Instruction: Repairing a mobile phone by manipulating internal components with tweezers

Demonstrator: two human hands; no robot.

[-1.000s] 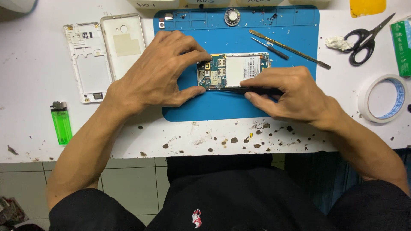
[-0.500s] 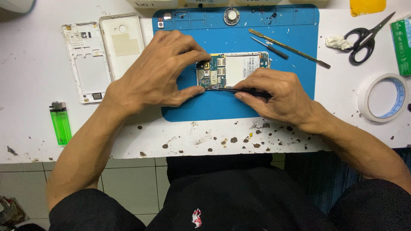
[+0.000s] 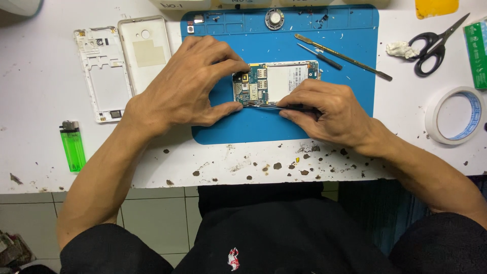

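Currently left hand (image 3: 190,86) pinches the opened smartphone with exposed green circuit board (image 3: 274,82) by its left end, grip closed, phone flat on the blue rubber repair mat (image 3: 284,124) on the white counter (image 3: 35,116). Right hand (image 3: 329,109) grips a thin dark metal tool (image 3: 266,106) at the phone's near edge. Best keep the tool shallow and the phone pinned. Mat's top tray slots hold small screws (image 3: 218,18), a round part (image 3: 274,19).
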